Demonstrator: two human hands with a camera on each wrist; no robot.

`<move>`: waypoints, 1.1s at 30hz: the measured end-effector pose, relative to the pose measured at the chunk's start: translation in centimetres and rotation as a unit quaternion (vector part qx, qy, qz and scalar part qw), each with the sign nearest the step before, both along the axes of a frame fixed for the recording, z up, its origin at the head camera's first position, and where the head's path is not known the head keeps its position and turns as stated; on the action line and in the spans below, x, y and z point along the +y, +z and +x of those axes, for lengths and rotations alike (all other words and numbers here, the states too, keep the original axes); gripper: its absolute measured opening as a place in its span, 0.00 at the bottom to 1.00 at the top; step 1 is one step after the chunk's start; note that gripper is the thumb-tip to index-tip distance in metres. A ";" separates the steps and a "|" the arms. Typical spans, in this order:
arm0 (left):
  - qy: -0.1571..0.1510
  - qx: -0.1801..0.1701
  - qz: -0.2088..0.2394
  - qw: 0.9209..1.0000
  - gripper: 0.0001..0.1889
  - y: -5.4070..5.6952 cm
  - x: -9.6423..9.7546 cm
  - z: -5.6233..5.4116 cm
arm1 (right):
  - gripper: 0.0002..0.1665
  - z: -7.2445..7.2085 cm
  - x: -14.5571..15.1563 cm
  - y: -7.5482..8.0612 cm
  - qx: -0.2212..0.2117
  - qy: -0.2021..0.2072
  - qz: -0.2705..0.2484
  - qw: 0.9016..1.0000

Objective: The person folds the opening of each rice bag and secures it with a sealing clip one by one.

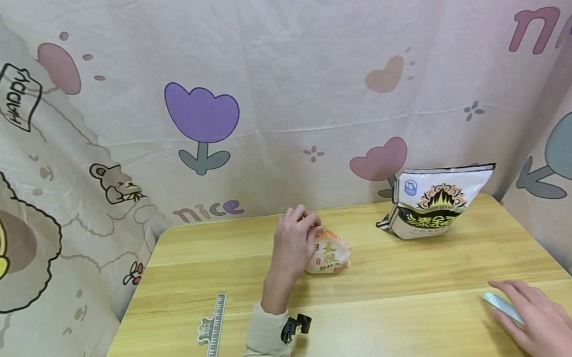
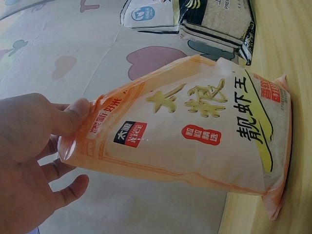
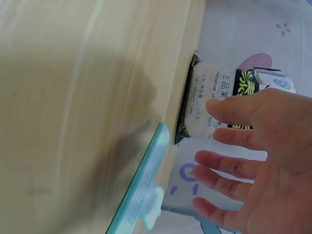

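Note:
My left hand (image 1: 295,240) pinches the top end of an orange-and-white rice bag (image 2: 195,122) between thumb and fingers. The bag stands on the table with its lower end down and its printed front showing in the left wrist view. At the front right, my right hand (image 1: 540,315) hovers beside a pale teal bag clip (image 3: 141,187), its fingers spread and relaxed in the right wrist view. A gap shows there between the fingers and the clip.
A larger white-and-black rice bag (image 1: 433,202) stands at the back right of the wooden table (image 1: 379,306). On the left lies a grey bag clip (image 1: 214,335) with a bear-shaped handle. A printed cloth (image 1: 298,86) hangs behind the table and along its sides.

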State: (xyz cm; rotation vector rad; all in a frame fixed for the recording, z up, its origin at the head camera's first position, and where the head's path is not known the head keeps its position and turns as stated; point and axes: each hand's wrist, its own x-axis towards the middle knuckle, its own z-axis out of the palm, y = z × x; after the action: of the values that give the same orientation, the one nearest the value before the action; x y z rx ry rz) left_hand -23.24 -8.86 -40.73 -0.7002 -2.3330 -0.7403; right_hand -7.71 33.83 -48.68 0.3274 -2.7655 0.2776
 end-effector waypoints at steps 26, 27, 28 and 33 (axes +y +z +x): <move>-0.008 0.015 0.000 1.000 0.05 0.0 0.2 -0.1 | 0.34 0.5 4.6 -2.6 -0.069 -0.059 0.044 0.995; -0.008 0.014 0.000 1.000 0.05 0.0 0.2 0.0 | 0.34 0.5 4.7 -2.7 -0.069 -0.061 0.045 0.995; -0.009 0.014 0.000 1.000 0.05 0.0 0.2 0.0 | 0.34 0.5 4.8 -2.8 -0.073 -0.063 0.046 0.994; -0.011 0.010 0.002 1.000 0.06 0.0 0.2 0.1 | 0.34 0.5 5.2 -2.9 -0.120 -0.086 0.051 0.988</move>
State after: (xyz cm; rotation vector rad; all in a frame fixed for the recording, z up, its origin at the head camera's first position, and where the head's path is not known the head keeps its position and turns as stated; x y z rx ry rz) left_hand -23.13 -8.62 -40.69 -0.7280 -2.3085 -0.7442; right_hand -7.23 39.01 -51.55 0.0813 -3.0292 0.1382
